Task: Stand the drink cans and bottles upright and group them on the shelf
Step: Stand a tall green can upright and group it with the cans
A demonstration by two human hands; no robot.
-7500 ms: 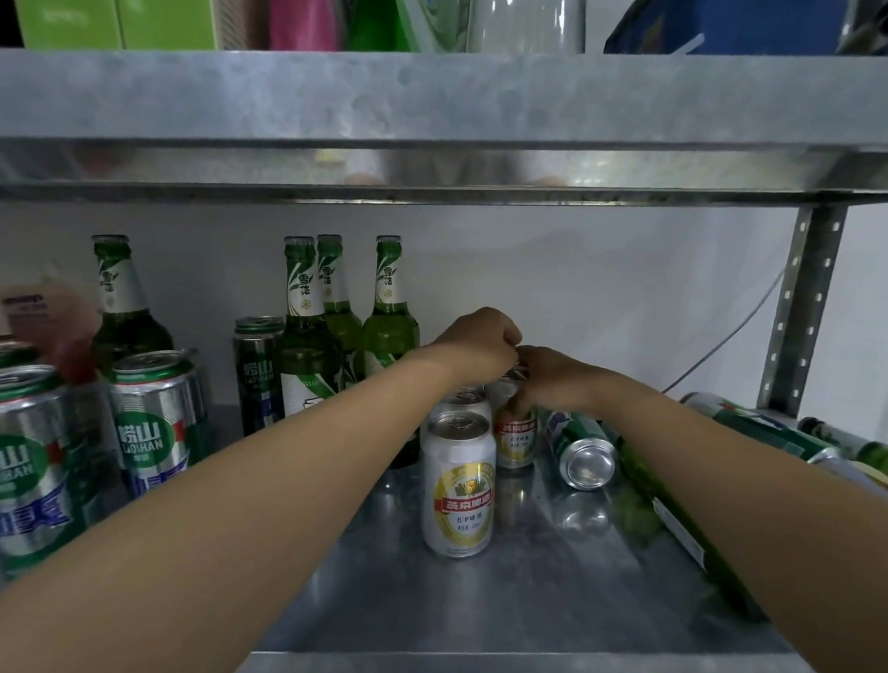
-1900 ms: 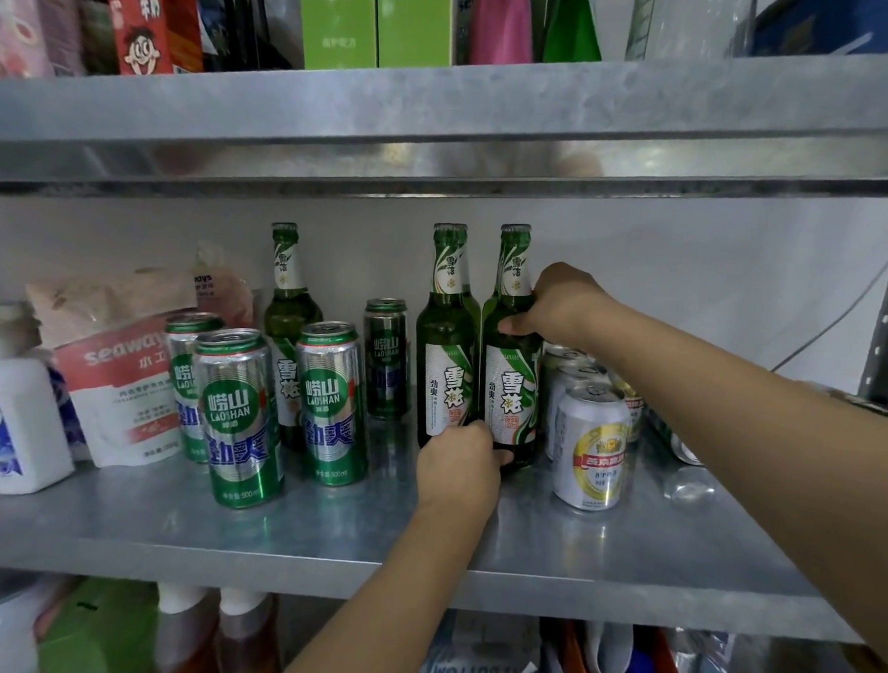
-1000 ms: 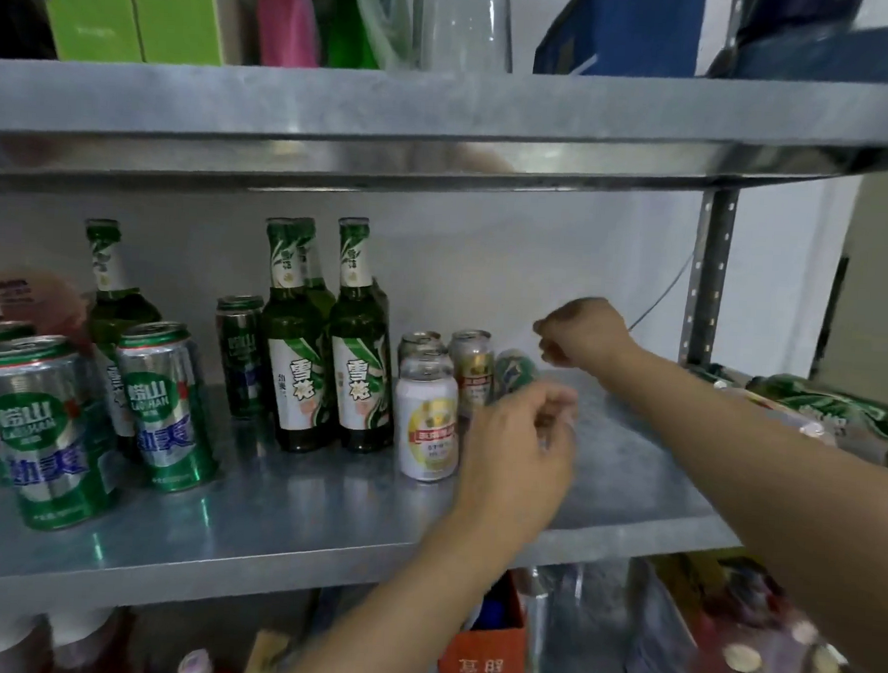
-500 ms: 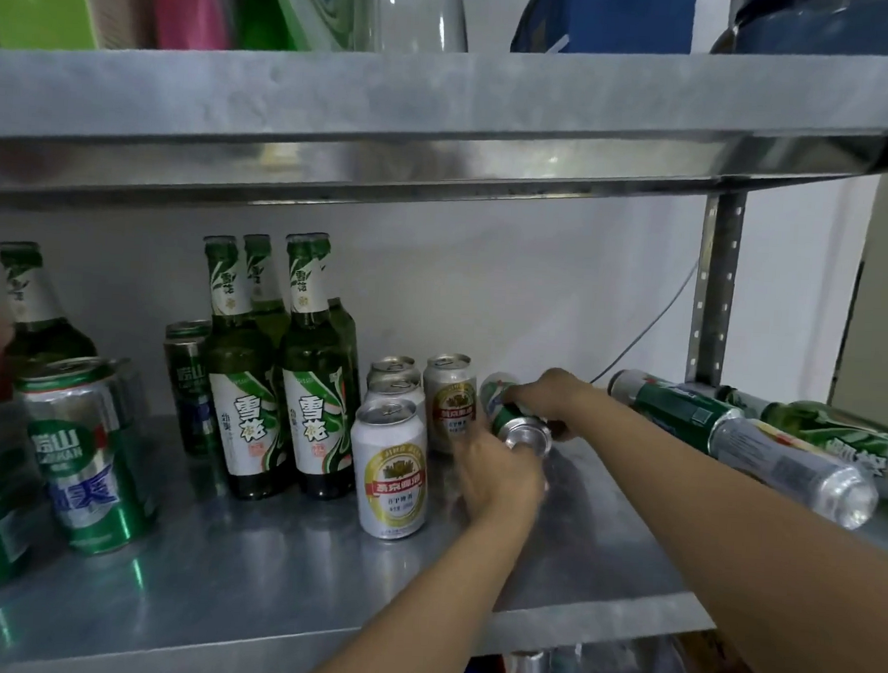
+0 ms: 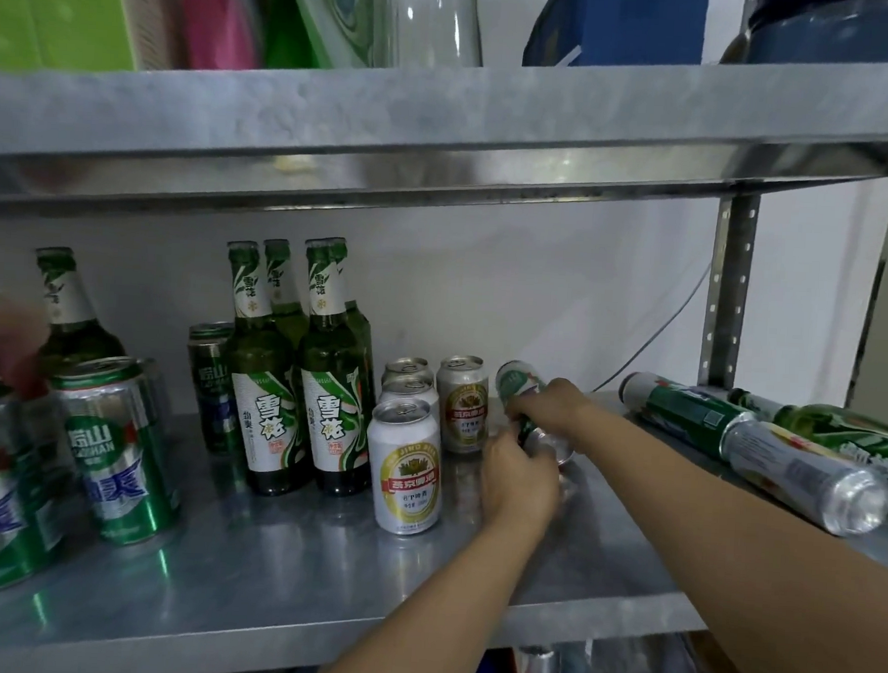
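The green can [image 5: 515, 385] sat tilted on the shelf [image 5: 290, 580], just right of the standing white-and-gold cans [image 5: 408, 468]. The right hand [image 5: 548, 411] was wrapped over its body and the left hand [image 5: 519, 481] curled round its near, lower end, the fingers of both grasping it, a hold that looked meant to tip it upright beside that group. Half a second earlier it lay flatter, silver end facing out, the hands only just closing on it; more fallen cans [image 5: 735, 439] and a bottle [image 5: 848, 434] lay well apart to the right.
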